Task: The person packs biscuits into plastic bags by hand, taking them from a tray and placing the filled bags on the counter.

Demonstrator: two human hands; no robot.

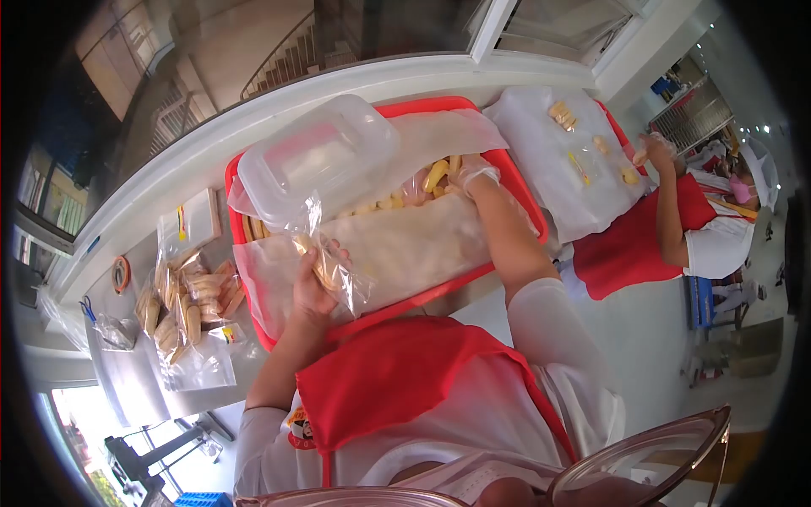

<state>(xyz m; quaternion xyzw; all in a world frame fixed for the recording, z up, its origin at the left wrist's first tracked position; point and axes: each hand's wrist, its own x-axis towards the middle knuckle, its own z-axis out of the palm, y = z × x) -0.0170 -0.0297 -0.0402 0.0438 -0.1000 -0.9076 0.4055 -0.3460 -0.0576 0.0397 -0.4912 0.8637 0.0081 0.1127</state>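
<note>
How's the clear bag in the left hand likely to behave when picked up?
The clear bag will probably be floppy at its ends, where film flares and crumples past the left hand. Its glossy sheen suggests it may slip. The pale contents look baked, so they could crack if squeezed.

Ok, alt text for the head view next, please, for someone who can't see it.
A person's left hand holds a clear bag of food while the right hand reaches among yellowish pieces in a paper-lined red tray. Filled bags lie to the left; a co-worker in a red apron stands at the right.
</note>
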